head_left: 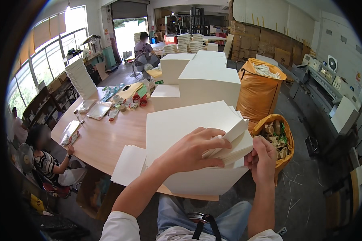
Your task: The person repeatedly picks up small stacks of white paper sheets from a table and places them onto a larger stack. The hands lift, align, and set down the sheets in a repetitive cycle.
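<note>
A thick pile of large white paper sheets (185,124) lies at the table's near right edge. My left hand (197,148) curls over the pile's right side, its thumb and fingers gripping a bunch of bent-up sheets. The fanned edges of this paper bunch (239,146) show between both hands. At its right corner my right hand (263,156) is closed, thumb and fingers pinching the sheet edges. How many sheets it pinches is hidden. A smaller stack of white sheets (128,164) sits left of the pile.
Tall white paper stacks (209,82) rise behind the pile. Orange sacks (259,94) of scraps stand on the right, by a grey machine (321,86). Tape rolls and bags lie on the wooden table (96,148). A person (54,160) sits at left, another (142,46) farther back.
</note>
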A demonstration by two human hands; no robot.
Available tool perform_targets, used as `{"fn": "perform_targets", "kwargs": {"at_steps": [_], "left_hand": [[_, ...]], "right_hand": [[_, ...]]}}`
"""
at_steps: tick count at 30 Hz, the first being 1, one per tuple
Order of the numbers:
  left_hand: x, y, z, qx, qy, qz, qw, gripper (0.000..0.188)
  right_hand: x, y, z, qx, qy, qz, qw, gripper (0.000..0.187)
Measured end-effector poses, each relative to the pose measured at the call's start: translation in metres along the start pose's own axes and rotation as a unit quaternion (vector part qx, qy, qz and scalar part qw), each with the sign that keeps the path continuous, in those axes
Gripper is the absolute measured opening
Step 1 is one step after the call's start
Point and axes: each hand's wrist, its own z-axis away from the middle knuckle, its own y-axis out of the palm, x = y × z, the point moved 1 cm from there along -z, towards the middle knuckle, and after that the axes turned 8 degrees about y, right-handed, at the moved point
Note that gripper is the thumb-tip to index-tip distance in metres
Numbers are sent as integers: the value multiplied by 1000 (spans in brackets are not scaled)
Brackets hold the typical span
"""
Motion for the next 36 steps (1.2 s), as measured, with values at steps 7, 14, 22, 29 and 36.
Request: {"fn": "perform_targets", "kwargs": {"at_steps": [7, 14, 22, 29, 36], "left_hand": [[7, 8, 1, -28, 10, -2, 1000, 50], [2, 5, 2, 10, 26, -50, 998, 43], [-1, 3, 1, -2, 9, -11, 1000, 47], [3, 5, 3, -9, 14, -7, 1000, 51], [-3, 23, 8, 74, 124, -211, 967, 56]], "right_hand": [[-8, -3, -1, -5, -69, 35, 997, 46], [1, -4, -3, 6, 26, -31, 999, 38], [-2, -8, 0, -1, 6, -16, 1000, 37], [-21, -7, 34, -162, -401, 431, 792, 26], [-19, 8, 46, 125, -285, 602, 735, 58]]}}
